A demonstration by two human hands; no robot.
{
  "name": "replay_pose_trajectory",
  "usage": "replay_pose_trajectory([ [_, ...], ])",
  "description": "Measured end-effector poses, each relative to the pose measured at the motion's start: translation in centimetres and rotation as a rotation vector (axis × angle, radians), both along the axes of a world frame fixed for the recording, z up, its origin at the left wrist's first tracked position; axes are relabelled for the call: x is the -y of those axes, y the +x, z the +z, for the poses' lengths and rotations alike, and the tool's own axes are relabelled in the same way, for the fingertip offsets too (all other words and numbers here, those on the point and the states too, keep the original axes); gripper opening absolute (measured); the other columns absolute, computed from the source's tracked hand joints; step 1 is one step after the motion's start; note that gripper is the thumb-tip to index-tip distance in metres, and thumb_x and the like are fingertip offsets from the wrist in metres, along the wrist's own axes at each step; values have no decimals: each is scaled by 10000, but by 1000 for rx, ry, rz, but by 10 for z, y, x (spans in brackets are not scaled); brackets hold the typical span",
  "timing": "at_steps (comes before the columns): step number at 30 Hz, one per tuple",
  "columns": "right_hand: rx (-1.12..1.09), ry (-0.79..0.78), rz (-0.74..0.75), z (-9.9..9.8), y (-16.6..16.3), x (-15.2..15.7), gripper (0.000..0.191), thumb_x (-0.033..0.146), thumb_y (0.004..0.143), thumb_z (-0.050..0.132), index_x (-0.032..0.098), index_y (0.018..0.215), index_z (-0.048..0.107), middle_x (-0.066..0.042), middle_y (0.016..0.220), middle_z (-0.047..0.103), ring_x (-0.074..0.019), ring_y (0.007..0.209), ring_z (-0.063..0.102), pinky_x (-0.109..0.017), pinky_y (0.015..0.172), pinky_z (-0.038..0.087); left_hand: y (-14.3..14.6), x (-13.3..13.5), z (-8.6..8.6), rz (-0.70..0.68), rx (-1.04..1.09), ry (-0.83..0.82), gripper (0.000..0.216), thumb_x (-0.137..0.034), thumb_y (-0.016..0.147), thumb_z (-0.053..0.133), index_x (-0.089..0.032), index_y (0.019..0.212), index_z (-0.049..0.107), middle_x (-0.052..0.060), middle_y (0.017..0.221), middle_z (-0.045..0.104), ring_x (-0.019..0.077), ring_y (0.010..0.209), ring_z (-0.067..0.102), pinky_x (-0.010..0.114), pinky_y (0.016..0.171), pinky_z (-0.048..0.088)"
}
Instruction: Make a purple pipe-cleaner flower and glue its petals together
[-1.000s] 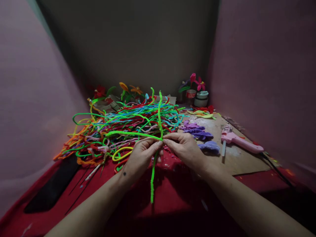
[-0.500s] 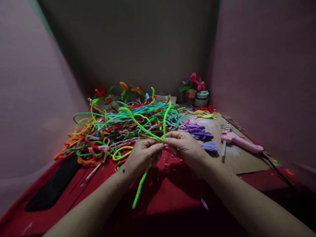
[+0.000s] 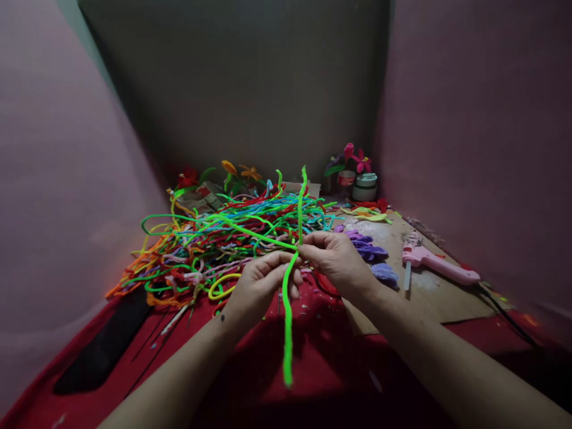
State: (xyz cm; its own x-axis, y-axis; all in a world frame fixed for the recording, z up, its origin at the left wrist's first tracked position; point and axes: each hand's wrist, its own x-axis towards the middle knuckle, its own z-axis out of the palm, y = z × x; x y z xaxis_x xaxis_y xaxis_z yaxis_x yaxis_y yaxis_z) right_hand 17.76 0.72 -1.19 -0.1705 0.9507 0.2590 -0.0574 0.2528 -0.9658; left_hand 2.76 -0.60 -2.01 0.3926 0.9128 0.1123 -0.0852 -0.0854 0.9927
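Note:
My left hand [image 3: 259, 283] and my right hand [image 3: 337, 259] meet in front of me, both pinched on bright green pipe cleaners [image 3: 286, 322] where they cross. One green end hangs down toward me over the red cloth [image 3: 313, 363]. Another end stands up past my right fingers, and a third runs off to the left over the pile. Just behind my hands lies a big tangle of pipe cleaners [image 3: 214, 238] in many colours.
A pink glue gun [image 3: 435, 265] lies on a brown board [image 3: 429, 292] at the right, beside purple fuzzy pieces [image 3: 369, 247]. Small jars [image 3: 364, 185] and pipe-cleaner flowers [image 3: 353, 158] stand at the back. A black flat object [image 3: 102, 348] lies at left. Walls close in on both sides.
The hanging green end swung from my left back to straight down. The upright end straightened. My hands stayed pinched together and sit slightly higher.

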Motion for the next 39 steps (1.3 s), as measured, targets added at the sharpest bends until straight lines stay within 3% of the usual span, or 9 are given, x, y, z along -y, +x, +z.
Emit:
replay_pose_trajectory([
  [6, 207, 76, -87, 6, -9, -1, 155, 154, 673, 484, 148, 523, 525, 41, 493, 447, -80, 496, 389, -207, 479, 289, 0, 5, 0, 291, -255, 296, 128, -280, 768, 567, -164, 726, 602, -24, 546, 546, 93, 467, 490, 213, 471, 395],
  [10, 463, 211, -159, 9, -15, 5, 190, 122, 681, 488, 151, 501, 539, 28, 486, 469, -89, 511, 408, -208, 495, 290, -7, 4, -2, 430, -351, 497, 111, -280, 788, 547, -199, 841, 601, -48, 566, 501, 75, 462, 454, 194, 473, 384],
  [14, 619, 318, -191, 8, -20, 11, 205, 135, 722, 471, 165, 579, 616, -10, 544, 577, -109, 529, 474, -220, 520, 329, -12, 1, 2, 338, -280, 387, 226, -308, 785, 553, -205, 985, 533, -60, 582, 510, 79, 451, 473, 190, 444, 381],
  [19, 670, 414, -163, 9, -23, 16, 243, 105, 715, 464, 185, 680, 691, -50, 668, 673, -143, 598, 563, -261, 614, 387, -13, 2, 7, 255, -186, 260, 181, -310, 755, 593, -166, 863, 583, -60, 529, 477, 58, 415, 406, 179, 404, 324],
  [22, 425, 225, 39, 11, -22, 14, 264, 104, 736, 436, 164, 693, 689, -16, 592, 621, -99, 489, 497, -232, 533, 387, -14, 3, 12, 289, -96, 234, 150, -300, 743, 609, -155, 745, 571, -60, 498, 476, 42, 397, 373, 169, 389, 282],
  [25, 48, -70, 327, 12, -19, 10, 264, 205, 791, 452, 142, 951, 653, 7, 585, 569, -65, 402, 424, -198, 416, 362, -17, 2, 18, 263, -43, 143, 175, -309, 753, 596, -144, 704, 563, -37, 501, 526, 36, 383, 369, 169, 383, 265],
  [28, -52, -116, 499, 12, -16, 7, 358, 241, 756, 560, 154, 1103, 587, 4, 637, 580, -62, 448, 461, -187, 432, 390, -21, 0, 22, 222, 39, 42, 191, -308, 751, 596, -134, 679, 565, -34, 496, 526, 22, 363, 351, 163, 370, 245],
  [34, -60, -12, 437, 12, -19, 13, 655, 183, 729, 584, 264, 1330, 336, 69, 589, 517, -58, 425, 415, -194, 422, 363, -23, 0, 21, 164, 42, -8, 191, -290, 759, 595, -138, 647, 563, -56, 418, 460, 21, 352, 351, 157, 377, 256],
  [39, 134, 186, 263, 11, -22, 20, 506, 157, 750, 523, 247, 1245, 476, 87, 524, 322, -54, 451, 264, -201, 420, 221, -24, 0, 21, 148, 126, -18, 141, -246, 735, 626, -131, 667, 580, -40, 507, 518, 11, 377, 378, 150, 381, 262],
])
